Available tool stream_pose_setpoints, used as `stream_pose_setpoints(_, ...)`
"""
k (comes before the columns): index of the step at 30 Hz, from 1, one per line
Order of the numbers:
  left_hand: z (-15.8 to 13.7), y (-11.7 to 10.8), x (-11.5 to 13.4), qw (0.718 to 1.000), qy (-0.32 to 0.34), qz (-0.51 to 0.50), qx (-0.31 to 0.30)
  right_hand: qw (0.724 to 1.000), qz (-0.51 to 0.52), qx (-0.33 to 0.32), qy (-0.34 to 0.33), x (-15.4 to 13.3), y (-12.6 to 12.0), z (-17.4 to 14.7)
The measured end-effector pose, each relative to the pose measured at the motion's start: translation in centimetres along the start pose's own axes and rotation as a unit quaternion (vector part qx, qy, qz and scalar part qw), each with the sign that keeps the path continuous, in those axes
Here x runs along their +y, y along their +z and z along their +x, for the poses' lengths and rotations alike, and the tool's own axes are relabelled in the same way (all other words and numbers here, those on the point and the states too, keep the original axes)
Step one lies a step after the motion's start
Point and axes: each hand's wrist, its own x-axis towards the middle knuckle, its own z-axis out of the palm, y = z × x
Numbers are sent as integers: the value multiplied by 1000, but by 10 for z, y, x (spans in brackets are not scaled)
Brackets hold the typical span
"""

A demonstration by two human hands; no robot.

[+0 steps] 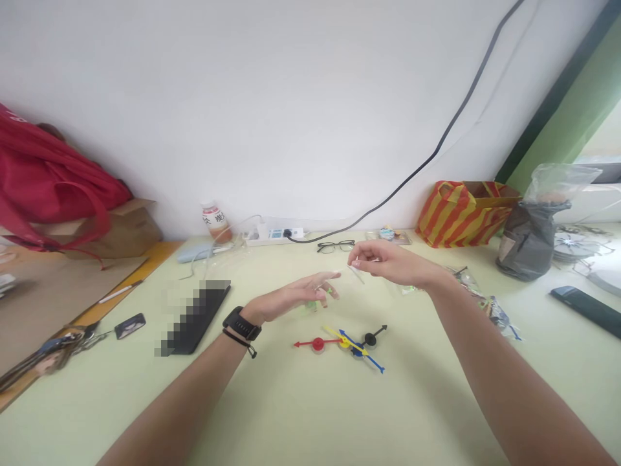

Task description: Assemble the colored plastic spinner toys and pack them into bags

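My left hand point(305, 291), with a black watch point(242, 323) on its wrist, hovers over the table with its fingers stretched out and apart. Small green pieces point(311, 304) show at its fingertips; whether they touch the fingers I cannot tell. Thumb and fingers of my right hand point(376, 260) are pinched on a thin pale strip point(356, 272). Nearer to me lie arrow spinners on small round bases: a red spinner point(317, 344), a yellow spinner point(345, 342), a blue spinner point(358, 350) and a black spinner point(370, 340). The yellow and blue ones cross each other.
Eyeglasses point(336, 246) and a power strip point(274, 235) lie along the wall. A bottle point(216, 223) stands at back left, a striped bag point(460, 217) at back right. Plastic packets point(478, 294) lie beyond my right forearm. A black case point(201, 323) and keys point(68, 346) are leftward.
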Motion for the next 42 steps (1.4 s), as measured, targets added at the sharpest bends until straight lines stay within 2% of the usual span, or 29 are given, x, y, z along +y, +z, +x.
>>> stream_pose_setpoints(7, -1, 1, 5, 1000, 5, -2, -8, 1000, 18, -12, 1, 0, 1, 2)
stream_pose_setpoints(14, 0, 0, -1, 1000, 14, -16, -8, 995, 9, 94, -31, 6, 0, 4)
stream_pose_setpoints(18, 2, 2, -4, 999, 13, -34, -1, 993, 48, 97, -44, 6, 10, 10)
stream_pose_setpoints(25, 4, 4, -4, 998, 35, -59, 0, 992, 40, 119, -15, -4, 28, 18)
stream_pose_setpoints(28, 5, 5, -3, 997, 34, -62, 2, 993, 21, 116, -19, -5, 31, 18)
stream_pose_setpoints(32, 4, 7, -2, 997, 33, -66, 3, 992, -12, 107, -61, -6, 32, 19)
stream_pose_setpoints(37, 3, 5, -3, 995, 11, -96, 16, 991, -9, 119, -63, -10, 21, 12)
stream_pose_setpoints(42, 2, 3, -4, 988, 9, -156, 18, 998, -1, 20, -65, -11, 11, 3)
